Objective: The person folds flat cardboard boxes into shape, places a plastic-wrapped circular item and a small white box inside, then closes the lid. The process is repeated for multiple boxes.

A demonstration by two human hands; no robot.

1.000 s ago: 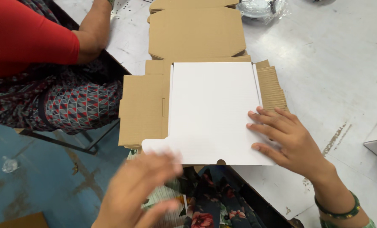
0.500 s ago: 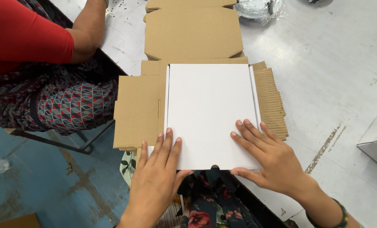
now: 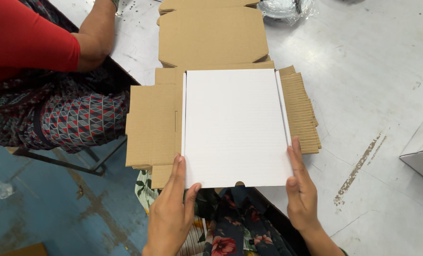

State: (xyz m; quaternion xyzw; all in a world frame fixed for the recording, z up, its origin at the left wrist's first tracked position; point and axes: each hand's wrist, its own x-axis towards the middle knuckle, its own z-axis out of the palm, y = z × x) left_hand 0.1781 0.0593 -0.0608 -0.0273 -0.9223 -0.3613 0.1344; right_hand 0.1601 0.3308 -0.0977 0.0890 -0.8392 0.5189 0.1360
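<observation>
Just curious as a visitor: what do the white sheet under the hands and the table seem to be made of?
The white sheet looks like corrugated cardboard with a matte white face: faint ribbing shows across it, and brown fluted flaps stick out beside it. The table seems to be a hard surface painted light grey, perhaps metal or wood; scuffs expose a brownish layer.

Under my hands the white panel [image 3: 235,128] is matt, finely ribbed cardboard, its brown flaps [image 3: 154,125] raw corrugated board with fluted edges, lying on a grey, scuffed, paint-worn surface [image 3: 377,85] beside crinkled glossy plastic [image 3: 282,7].
</observation>
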